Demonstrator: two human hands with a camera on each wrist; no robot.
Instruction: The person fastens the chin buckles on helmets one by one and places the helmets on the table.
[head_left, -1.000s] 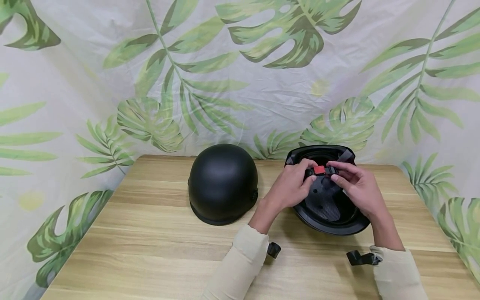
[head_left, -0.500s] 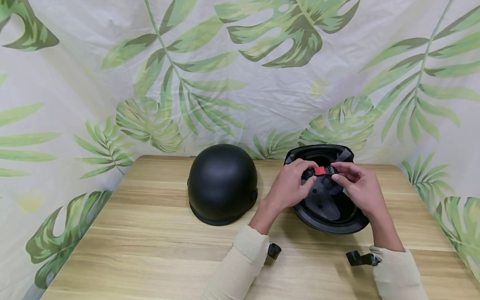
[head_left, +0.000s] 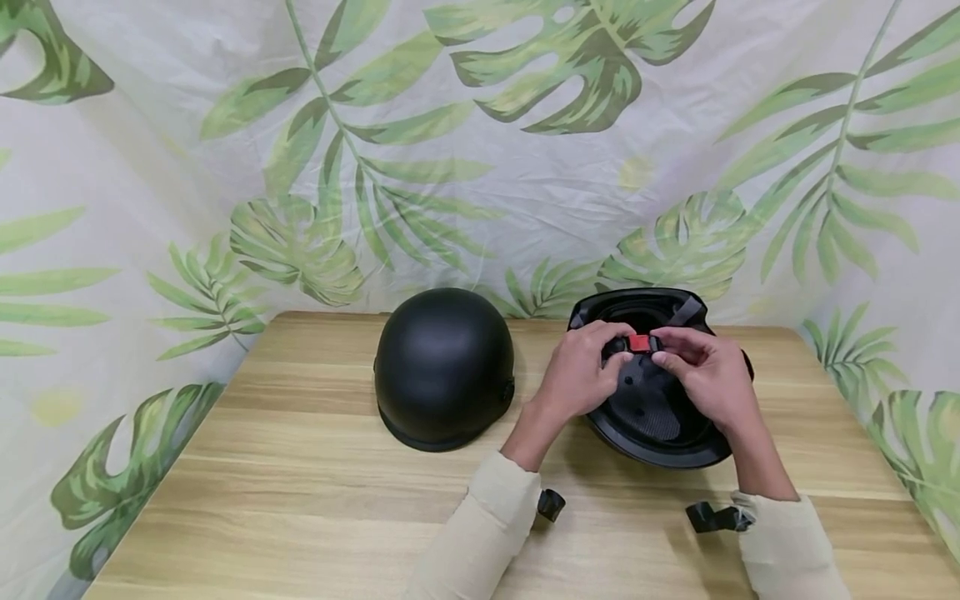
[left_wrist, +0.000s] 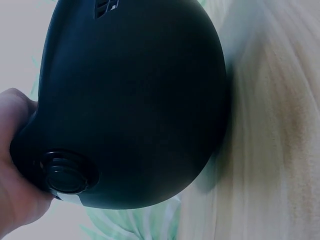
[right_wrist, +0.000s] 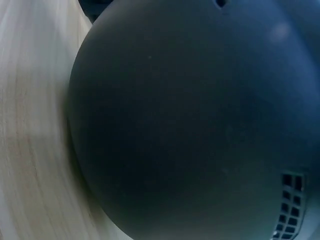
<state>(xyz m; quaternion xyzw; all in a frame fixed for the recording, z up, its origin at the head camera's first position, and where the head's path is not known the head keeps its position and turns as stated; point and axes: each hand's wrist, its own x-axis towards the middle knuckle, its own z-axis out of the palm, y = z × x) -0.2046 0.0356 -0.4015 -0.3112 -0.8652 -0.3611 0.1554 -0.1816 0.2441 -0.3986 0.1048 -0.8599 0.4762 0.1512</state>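
A black helmet point(head_left: 648, 429) lies upside down on the table, its dark padded inside facing up. Over its opening, a red and black strap buckle point(head_left: 639, 343) is held between both hands. My left hand point(head_left: 581, 375) pinches the black left end with thumb and fingers. On the other side my right hand point(head_left: 712, 379) pinches the black right end, fingertips close to the red part. The left wrist view shows the helmet's outer shell point(left_wrist: 135, 100) with a round knob point(left_wrist: 66, 175) beside the hand. Only shell point(right_wrist: 190, 125) and a vent grille point(right_wrist: 290, 207) fill the right wrist view; the fingers are hidden there.
A second black helmet point(head_left: 446, 367) stands dome up on the wooden table point(head_left: 315, 500), left of the hands. Black wrist mounts point(head_left: 551, 504) stick out from the sleeves. A leaf-patterned cloth point(head_left: 420, 150) hangs behind the table.
My right hand has shifted slightly left, so its fingertips sit closer to the red part of the buckle. The left hand stays nearly in place, still pinching its end.
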